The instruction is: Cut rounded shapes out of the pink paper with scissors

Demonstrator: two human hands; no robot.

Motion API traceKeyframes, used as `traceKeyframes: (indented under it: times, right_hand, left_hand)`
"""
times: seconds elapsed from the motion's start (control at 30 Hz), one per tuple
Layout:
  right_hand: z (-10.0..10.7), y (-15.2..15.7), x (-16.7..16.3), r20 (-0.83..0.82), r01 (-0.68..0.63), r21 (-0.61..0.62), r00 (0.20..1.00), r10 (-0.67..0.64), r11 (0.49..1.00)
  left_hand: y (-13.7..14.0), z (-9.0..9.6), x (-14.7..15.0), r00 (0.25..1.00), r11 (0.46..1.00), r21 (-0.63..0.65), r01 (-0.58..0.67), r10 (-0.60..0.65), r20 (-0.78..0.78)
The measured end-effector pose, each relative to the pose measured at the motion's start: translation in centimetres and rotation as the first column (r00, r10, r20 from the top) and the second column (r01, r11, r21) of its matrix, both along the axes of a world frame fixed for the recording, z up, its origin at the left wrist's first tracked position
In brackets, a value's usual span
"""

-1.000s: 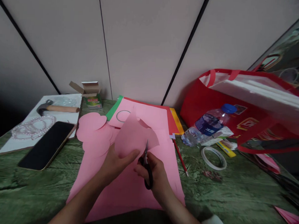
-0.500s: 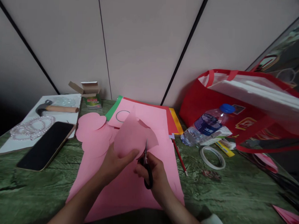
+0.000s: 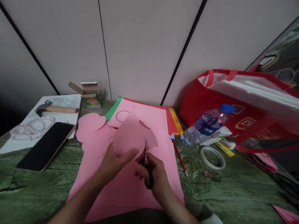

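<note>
My left hand (image 3: 116, 161) pinches a piece of pink paper (image 3: 128, 136) between thumb and fingers, the fingers mostly hidden behind it. Black-handled scissors (image 3: 149, 176) sit in my right hand (image 3: 156, 175), their blades pointing away from me and lying at the paper's right part, where a flap stands off. Under both hands lies a large pink sheet (image 3: 131, 197). Several cut pink paper rounds (image 3: 92, 142) overlap to the left of my left hand.
Left are a phone (image 3: 46, 147), a hammer (image 3: 61, 109), beads (image 3: 32, 128) and a small open box (image 3: 92, 101). On the right are a red pencil (image 3: 179, 158), a tape roll (image 3: 223, 163), a water bottle (image 3: 207, 124) and a red bag (image 3: 197, 97). Coloured sheets (image 3: 172, 119) lie behind.
The held paper's tip has dropped slightly and the piece has shifted a little left. Both hands keep their grips, with the scissors in nearly the same place.
</note>
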State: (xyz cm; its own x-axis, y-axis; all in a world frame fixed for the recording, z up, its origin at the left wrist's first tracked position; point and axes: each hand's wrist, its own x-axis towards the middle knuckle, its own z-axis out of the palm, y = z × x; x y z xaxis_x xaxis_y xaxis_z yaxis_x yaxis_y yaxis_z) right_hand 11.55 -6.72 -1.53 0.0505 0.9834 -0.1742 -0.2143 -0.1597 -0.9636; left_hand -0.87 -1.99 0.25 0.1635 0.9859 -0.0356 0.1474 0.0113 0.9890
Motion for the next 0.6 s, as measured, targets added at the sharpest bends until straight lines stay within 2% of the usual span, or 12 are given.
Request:
traceKeyframes:
  times: [0.6]
  right_hand:
    - [0.26, 0.15, 0.04, 0.007, -0.005, -0.01, 1.0, 0.005, 1.0]
  left_hand:
    - [0.13, -0.05, -0.09, 0.997, 1.0, 0.018, -0.006, 0.005, 0.078]
